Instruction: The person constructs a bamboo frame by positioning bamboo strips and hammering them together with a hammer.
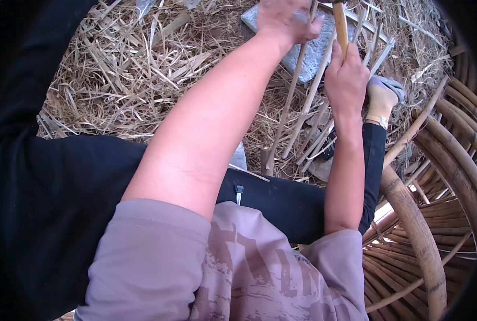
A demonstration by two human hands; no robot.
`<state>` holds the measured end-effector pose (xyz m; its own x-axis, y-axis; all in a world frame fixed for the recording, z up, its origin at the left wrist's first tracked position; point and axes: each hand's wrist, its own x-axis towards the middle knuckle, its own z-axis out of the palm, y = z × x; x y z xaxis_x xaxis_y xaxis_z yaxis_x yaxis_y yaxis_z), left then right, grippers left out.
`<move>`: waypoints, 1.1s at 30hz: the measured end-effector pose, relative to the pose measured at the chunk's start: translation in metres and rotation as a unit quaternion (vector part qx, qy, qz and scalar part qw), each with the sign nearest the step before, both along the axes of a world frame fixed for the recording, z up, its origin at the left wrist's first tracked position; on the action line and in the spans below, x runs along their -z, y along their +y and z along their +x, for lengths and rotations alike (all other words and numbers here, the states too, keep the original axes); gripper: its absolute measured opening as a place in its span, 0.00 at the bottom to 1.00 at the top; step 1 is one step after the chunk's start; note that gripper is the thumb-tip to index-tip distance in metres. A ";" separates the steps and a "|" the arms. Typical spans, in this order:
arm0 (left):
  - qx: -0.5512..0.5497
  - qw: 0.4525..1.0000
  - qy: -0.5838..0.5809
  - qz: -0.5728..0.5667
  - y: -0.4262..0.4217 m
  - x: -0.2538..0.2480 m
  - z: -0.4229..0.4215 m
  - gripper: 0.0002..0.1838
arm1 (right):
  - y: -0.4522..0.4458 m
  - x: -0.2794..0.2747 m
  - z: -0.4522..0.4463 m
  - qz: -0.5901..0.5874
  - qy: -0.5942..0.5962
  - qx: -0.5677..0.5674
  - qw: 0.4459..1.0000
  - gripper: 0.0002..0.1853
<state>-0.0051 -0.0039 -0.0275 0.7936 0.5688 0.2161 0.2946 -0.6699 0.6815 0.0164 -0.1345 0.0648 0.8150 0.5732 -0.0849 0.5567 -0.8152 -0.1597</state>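
My left hand [286, 20] is at the top edge, slightly blurred and partly cut off by the frame. It is closed around a thin bamboo strip [288, 101], which passes between thumb and fingers and slants down toward my leg. Beneath that hand lies a flat grey-blue stone slab [320, 58]. My right hand [347, 77] grips the wooden handle [340, 24] of a tool, perhaps a hammer. Only a dark bit of the tool's head shows at the top edge. More split strips [309, 104] lean between the two hands, over the slab's right side.
Dry straw and bamboo shavings [120, 80] cover the ground. Curved bamboo poles [418, 224] form a frame at the lower right. My foot in a sandal [384, 96] rests right of my right hand. A short wooden stake [267, 160] stands near my dark-trousered leg [281, 200].
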 end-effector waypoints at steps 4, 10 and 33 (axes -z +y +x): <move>-0.014 1.000 0.009 0.017 0.004 0.001 -0.001 0.40 | 0.009 -0.007 -0.019 0.117 -0.008 0.092 0.989 0.14; -0.014 1.000 0.009 0.006 0.005 0.000 0.002 0.40 | 0.008 -0.005 -0.008 0.059 -0.019 0.031 0.998 0.13; -0.010 0.996 0.081 -0.019 -0.001 -0.001 0.004 0.46 | -0.027 -0.099 -0.001 0.307 0.200 0.203 0.908 0.13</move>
<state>-0.0010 -0.0048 -0.0270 0.8054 0.5893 0.0636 0.4158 -0.6382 0.6480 0.0151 -0.1617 0.1636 0.9445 0.2708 -0.1861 0.0272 -0.6289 -0.7770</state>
